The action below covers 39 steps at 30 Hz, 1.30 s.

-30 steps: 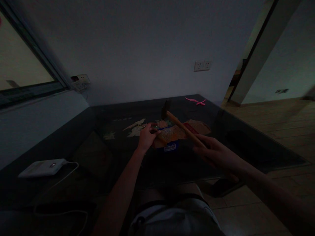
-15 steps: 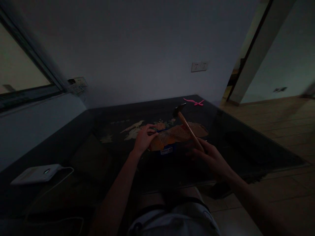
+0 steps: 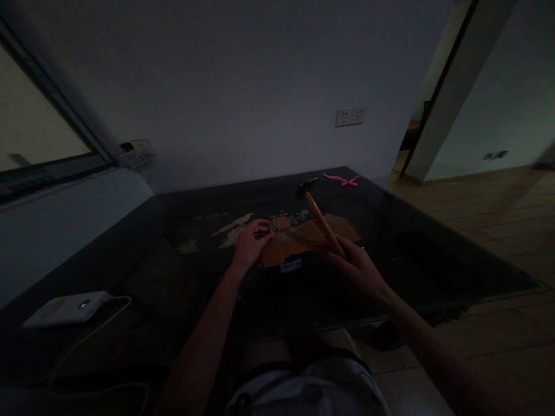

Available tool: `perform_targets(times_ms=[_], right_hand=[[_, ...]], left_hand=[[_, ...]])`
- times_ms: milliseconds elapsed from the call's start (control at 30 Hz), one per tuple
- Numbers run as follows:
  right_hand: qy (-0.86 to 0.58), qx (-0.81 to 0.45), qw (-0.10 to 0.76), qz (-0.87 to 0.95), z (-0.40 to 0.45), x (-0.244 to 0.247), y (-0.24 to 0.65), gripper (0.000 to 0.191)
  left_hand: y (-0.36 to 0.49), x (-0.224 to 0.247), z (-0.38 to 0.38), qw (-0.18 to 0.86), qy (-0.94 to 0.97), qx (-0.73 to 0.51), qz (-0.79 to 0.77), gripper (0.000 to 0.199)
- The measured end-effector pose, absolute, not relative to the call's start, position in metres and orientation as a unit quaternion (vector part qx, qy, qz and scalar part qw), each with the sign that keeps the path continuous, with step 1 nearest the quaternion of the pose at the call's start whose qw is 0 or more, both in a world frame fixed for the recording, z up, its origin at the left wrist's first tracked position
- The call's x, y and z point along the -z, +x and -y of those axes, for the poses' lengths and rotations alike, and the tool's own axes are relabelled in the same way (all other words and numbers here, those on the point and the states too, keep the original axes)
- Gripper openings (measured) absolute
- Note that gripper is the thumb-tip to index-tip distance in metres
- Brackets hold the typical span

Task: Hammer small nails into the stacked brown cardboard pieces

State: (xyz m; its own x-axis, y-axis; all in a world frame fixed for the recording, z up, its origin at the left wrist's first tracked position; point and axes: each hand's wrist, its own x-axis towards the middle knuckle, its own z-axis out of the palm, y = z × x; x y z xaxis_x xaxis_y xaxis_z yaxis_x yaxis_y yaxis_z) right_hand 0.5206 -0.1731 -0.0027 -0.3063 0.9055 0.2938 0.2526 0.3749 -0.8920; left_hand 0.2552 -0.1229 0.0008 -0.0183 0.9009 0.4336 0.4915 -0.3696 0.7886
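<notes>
My right hand (image 3: 353, 263) is closed round the lower wooden handle of a hammer (image 3: 321, 219). The hammer's dark head is raised and points up and away, to the left. Beneath it lies a long orange-brown, speckled piece (image 3: 281, 247); its material is hard to tell in the dim light. My left hand (image 3: 251, 244) is at the left end of that piece, its thumb and curled fingers drawn together. Whatever is between them is too small and dark to name. A blue box (image 3: 291, 265) with a white label shows under the speckled piece.
The dark glossy table (image 3: 208, 202) bears a bird-and-flower picture. A pink ribbon-like strip (image 3: 344, 181) lies at its far right. At the left is a white power bank (image 3: 69, 309) with a cable (image 3: 102, 320). A wall (image 3: 243, 104) with sockets (image 3: 350, 117) stands behind.
The hammer and my right hand have moved left, and the hammer head is slightly higher. My left hand has shifted slightly left, staying at the speckled piece's end.
</notes>
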Motion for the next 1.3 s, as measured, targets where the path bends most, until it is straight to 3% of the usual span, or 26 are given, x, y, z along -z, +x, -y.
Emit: perform_targets(times_ms=[200, 433, 767, 1300], right_hand=[[-0.385, -0.412, 0.465, 0.683, 0.169, 0.006, 0.513, 0.029], [-0.349, -0.395, 0.516, 0.675, 0.155, 0.006, 0.507, 0.035], [-0.430, -0.299, 0.564, 0.638, 0.151, 0.036, 0.509, 0.038], [-0.481, -0.292, 0.624, 0.542, 0.149, 0.038, 0.523, 0.040]], left_hand=[[0.248, 0.005, 0.122, 0.240, 0.648, -0.510, -0.512, 0.025], [0.247, 0.007, 0.117, 0.234, 0.621, -0.557, -0.500, 0.026], [0.246, 0.007, 0.117, 0.232, 0.604, -0.572, -0.504, 0.026], [0.240, 0.018, 0.116, 0.246, 0.588, -0.579, -0.508, 0.025]])
